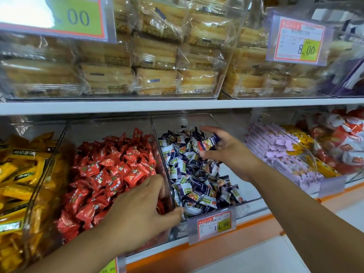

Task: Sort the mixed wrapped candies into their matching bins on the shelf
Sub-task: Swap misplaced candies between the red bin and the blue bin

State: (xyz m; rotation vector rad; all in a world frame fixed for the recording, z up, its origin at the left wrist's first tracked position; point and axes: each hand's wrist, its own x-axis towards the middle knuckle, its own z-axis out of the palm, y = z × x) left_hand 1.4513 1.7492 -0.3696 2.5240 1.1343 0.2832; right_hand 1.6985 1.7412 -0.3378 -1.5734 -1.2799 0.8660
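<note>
Now right hand (228,152) pinches navy candy (211,142); left hand (141,211) grips divider (160,152).

The left hand (141,211) curls over the clear plastic divider wall (163,160), fingertips lost from sight beside the red wrapped candies (110,170). The right hand (228,150) covers part of the blue-and-white wrapped candy (211,141) it pinches, so whether more sit in the palm can't be told. Top-left, the big green-and-orange price card (78,18) is cropped down to ".00", the yellow foil packets (17,174) run off the left edge, and the small print on the orange-bordered price label (214,226) is too tiny to read.
</note>
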